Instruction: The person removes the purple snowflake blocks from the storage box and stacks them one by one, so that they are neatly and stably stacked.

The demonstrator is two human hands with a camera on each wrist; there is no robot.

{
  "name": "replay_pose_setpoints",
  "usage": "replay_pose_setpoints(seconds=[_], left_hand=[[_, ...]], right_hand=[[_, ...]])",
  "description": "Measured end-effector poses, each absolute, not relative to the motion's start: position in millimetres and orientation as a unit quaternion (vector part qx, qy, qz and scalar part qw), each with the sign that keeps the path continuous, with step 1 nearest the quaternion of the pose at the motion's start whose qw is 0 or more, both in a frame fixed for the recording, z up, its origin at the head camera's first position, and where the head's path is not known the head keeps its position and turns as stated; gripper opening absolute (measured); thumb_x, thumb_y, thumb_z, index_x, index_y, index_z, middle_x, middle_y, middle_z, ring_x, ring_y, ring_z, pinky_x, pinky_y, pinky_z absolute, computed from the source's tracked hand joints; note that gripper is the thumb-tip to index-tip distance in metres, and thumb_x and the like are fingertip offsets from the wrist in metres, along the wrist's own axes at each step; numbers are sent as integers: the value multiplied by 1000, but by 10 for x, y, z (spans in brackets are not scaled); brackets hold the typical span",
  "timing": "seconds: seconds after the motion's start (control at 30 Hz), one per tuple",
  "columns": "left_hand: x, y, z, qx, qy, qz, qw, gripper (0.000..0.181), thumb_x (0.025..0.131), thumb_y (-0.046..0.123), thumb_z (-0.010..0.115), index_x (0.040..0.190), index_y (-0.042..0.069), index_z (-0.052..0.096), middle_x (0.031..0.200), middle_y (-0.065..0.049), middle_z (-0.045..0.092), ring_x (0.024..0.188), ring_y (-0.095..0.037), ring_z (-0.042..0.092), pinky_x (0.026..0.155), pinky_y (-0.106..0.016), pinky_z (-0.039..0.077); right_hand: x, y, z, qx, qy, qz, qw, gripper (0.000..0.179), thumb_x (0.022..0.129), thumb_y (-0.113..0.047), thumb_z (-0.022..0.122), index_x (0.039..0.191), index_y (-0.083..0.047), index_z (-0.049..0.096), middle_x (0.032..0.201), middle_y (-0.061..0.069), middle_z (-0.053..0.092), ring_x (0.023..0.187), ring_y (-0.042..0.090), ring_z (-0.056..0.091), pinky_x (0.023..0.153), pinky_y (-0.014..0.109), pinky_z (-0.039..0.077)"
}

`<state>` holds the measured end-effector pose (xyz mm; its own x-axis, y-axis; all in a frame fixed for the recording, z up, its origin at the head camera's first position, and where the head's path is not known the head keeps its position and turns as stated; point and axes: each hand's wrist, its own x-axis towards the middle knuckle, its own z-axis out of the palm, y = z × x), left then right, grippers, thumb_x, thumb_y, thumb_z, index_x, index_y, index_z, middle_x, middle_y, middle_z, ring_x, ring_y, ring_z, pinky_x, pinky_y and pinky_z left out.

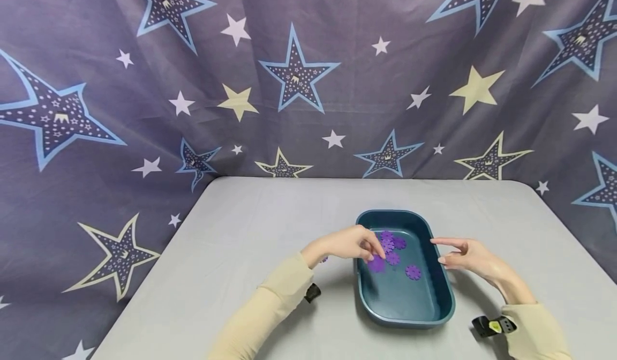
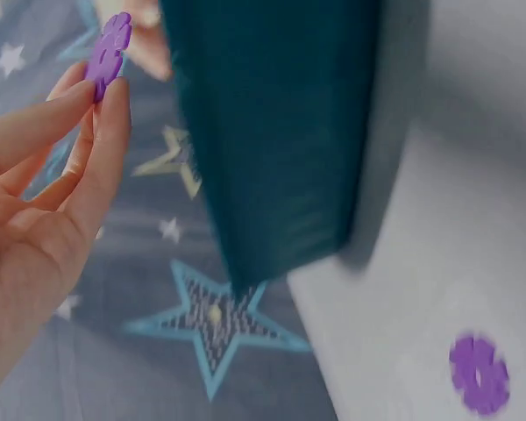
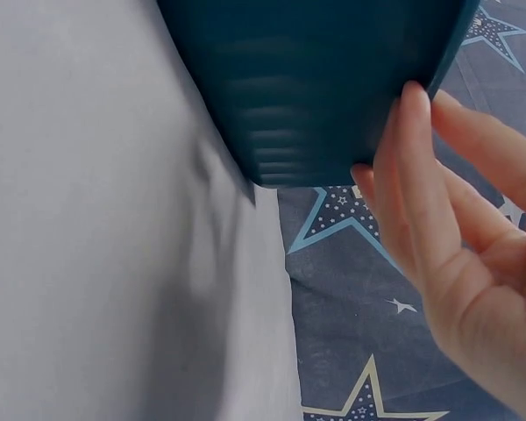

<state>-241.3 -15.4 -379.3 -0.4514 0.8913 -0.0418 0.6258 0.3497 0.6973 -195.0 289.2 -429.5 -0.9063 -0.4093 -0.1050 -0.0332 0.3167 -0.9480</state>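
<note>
My left hand (image 1: 354, 244) reaches over the left side of a teal tray (image 1: 405, 322). Its thumb and fingertips pinch a purple notched plastic disc (image 2: 110, 54), a flat building piece. Inside the tray lie several more purple discs (image 1: 413, 272), mostly grouped below and beyond those fingers. At the tray's right side is my right hand (image 1: 474, 261), its fingers fairly straight and touching the rim and outer wall. The right wrist view shows those fingertips (image 3: 412, 92) against the tray's wall.
A loose purple disc (image 2: 479, 373) lies on the pale table (image 1: 241, 231) left of the tray, mostly hidden by my left wrist in the head view. Behind the table hangs a dark star-patterned cloth (image 1: 337, 108). Black wrist straps (image 1: 494, 326) show near both sleeves.
</note>
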Motion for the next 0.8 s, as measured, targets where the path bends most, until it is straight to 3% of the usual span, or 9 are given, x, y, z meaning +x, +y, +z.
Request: replay_pose_setpoints(seconds=[0.37,0.67,0.8], left_hand=[[-2592,-629,-3798,381,809,400,200,27,74,-10,55,98,-2,65,89,-11,66,76,-13,59,68,-21,48],[-2705,-901,-4011,314,805,448,231,28,70,-15,53,96,-10,62,83,-20,65,65,-9,59,63,-24,50],[-2730,-982,-4085,281,815,450,234,26,71,-14,54,95,-10,62,79,-16,65,62,-8,58,62,-25,50]], right_hand=[[-1955,2904,-4294,-145,796,-566,158,50,83,-11,60,126,8,41,89,8,68,82,6,61,70,27,51],[-1956,2896,-4314,-150,785,-578,164,48,83,-9,59,126,6,43,88,8,68,82,6,61,70,24,50],[-1955,2899,-4316,-152,783,-581,164,47,83,-9,59,126,5,43,89,8,68,83,6,61,70,23,50]])
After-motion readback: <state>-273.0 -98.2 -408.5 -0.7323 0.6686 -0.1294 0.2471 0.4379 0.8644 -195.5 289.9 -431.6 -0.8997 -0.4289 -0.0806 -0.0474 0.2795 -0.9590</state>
